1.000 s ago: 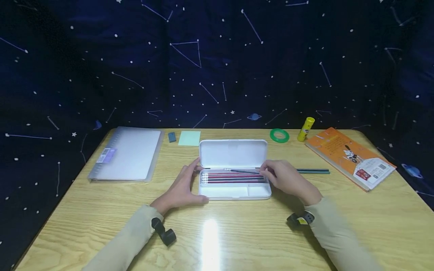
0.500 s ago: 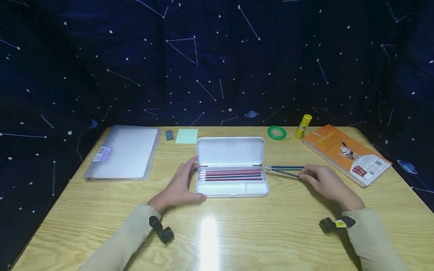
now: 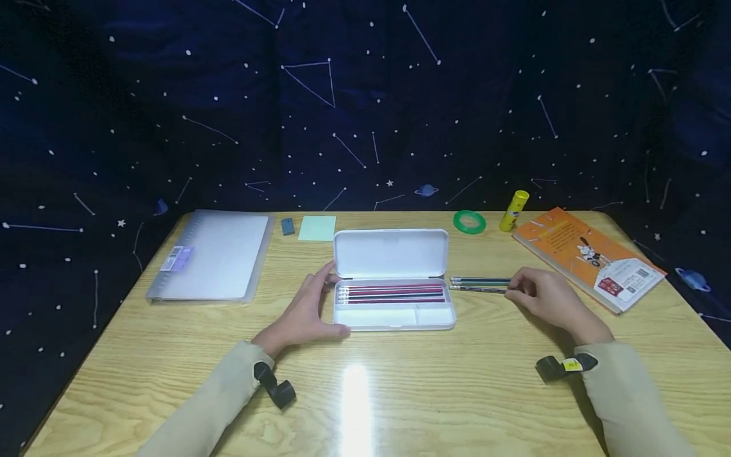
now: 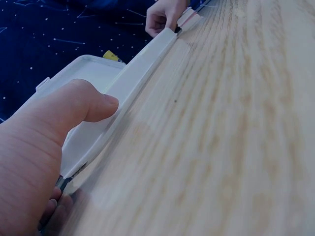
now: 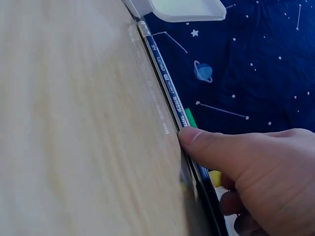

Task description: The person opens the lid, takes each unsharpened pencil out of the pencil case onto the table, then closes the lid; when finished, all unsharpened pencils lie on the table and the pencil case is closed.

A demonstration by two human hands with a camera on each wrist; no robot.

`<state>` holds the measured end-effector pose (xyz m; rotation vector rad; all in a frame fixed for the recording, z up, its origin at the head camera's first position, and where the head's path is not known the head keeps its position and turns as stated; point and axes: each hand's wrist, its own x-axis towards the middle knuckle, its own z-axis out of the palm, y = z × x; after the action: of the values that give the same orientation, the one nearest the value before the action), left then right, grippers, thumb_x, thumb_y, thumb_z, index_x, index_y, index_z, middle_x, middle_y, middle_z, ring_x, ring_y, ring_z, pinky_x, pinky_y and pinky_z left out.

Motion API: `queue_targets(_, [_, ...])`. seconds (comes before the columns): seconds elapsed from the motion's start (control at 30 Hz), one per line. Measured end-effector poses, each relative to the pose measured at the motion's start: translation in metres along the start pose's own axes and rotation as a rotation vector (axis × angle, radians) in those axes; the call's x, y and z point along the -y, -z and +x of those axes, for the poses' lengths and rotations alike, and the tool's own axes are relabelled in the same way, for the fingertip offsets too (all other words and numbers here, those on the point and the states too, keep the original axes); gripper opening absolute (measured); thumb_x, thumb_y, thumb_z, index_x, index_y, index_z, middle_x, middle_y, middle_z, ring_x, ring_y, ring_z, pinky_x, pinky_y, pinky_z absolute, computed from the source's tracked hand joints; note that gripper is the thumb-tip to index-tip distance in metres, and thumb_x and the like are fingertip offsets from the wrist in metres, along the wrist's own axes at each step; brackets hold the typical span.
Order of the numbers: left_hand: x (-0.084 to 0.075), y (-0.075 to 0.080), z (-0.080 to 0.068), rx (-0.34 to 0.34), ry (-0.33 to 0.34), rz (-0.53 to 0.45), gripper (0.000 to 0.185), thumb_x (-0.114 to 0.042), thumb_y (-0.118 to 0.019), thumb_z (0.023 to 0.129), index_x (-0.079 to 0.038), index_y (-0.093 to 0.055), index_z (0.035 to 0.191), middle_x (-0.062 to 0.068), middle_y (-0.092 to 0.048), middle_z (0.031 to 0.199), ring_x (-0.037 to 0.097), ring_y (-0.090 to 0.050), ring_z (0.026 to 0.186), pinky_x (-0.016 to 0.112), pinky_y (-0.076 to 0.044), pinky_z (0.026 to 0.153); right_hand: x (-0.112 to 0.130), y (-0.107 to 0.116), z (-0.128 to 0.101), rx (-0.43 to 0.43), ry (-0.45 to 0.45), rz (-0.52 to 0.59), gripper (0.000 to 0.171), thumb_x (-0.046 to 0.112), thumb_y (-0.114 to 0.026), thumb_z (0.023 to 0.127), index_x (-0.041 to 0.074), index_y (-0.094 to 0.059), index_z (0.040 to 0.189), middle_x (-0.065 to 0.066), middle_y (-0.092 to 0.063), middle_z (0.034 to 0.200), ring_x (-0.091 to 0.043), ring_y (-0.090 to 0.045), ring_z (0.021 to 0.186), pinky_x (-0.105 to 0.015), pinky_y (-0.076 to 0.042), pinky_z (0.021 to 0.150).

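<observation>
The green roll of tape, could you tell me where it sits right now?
In the head view the green roll of tape lies at the table's far edge, right of centre, just left of the yellow glue stick and behind the open pencil case.

The head view looks forward and down from above the pale wooden table [image 3: 400, 381], taking in both hands and the star-printed dark blue backdrop [image 3: 365, 95]. The left wrist view lies low and close along the open white plastic pencil case [image 4: 133, 88], facing across toward the right hand [image 4: 165, 17]. The right wrist view skims the tabletop, very near the dark blue pencils [image 5: 165, 78], and shares the case with the others.
</observation>
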<state>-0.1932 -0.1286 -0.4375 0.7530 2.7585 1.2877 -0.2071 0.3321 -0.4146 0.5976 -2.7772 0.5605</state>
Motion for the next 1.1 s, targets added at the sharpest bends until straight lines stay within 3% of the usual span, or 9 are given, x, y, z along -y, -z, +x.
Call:
queue_targets(0.33, [-0.001, 0.001, 0.001, 0.012, 0.026, -0.017, 0.124, -0.034, -0.086, 0.058, -0.017, -0.012, 0.155, -0.003, -0.046, 0.136, 0.017, -0.042, 0.119, 0.042, -0.037, 0.106, -0.002, 0.0, 0.009, 0.004, -0.07, 0.039, 0.018, 0.015, -0.078, 0.079, 0.007, -0.066, 0.09, 0.003, -0.041, 0.062, -0.007, -0.034, 0.055, -0.023, -0.027, 0.05])
queue_targets(0.57, [0.0, 0.001, 0.002, 0.006, 0.008, -0.017, 0.123, -0.033, -0.085, 0.057, -0.016, -0.012, 0.155, -0.002, -0.046, 0.136, 0.018, -0.043, 0.118, 0.042, -0.038, 0.105, 0.033, -0.014, 0.026, 0.071, -0.101, 0.181, 0.018, 0.029, -0.071, 0.087, 0.012, -0.067, 0.092, 0.004, -0.037, 0.06, -0.009, -0.035, 0.055, -0.025, -0.029, 0.053])
queue_targets(0.83, [0.002, 0.0, 0.0, 0.001, 0.007, -0.003, 0.124, -0.034, -0.086, 0.057, -0.017, -0.012, 0.155, -0.002, -0.046, 0.136, 0.018, -0.043, 0.118, 0.042, -0.038, 0.105, 0.091, -0.036, 0.055, 0.161, 0.033, 0.23, 0.013, 0.021, -0.07, 0.088, 0.014, -0.073, 0.098, 0.006, -0.043, 0.061, -0.01, -0.04, 0.057, -0.024, -0.033, 0.055])
queue_targets(1.1, [0.002, -0.003, 0.002, -0.002, -0.003, -0.007, 0.124, -0.034, -0.086, 0.057, -0.016, -0.012, 0.155, -0.003, -0.047, 0.135, 0.018, -0.043, 0.117, 0.042, -0.039, 0.104, 0.125, -0.049, 0.073, 0.218, 0.14, 0.13, 0.012, 0.02, -0.072, 0.086, 0.014, -0.076, 0.095, 0.004, -0.071, 0.083, -0.008, -0.05, 0.066, -0.027, -0.043, 0.063])
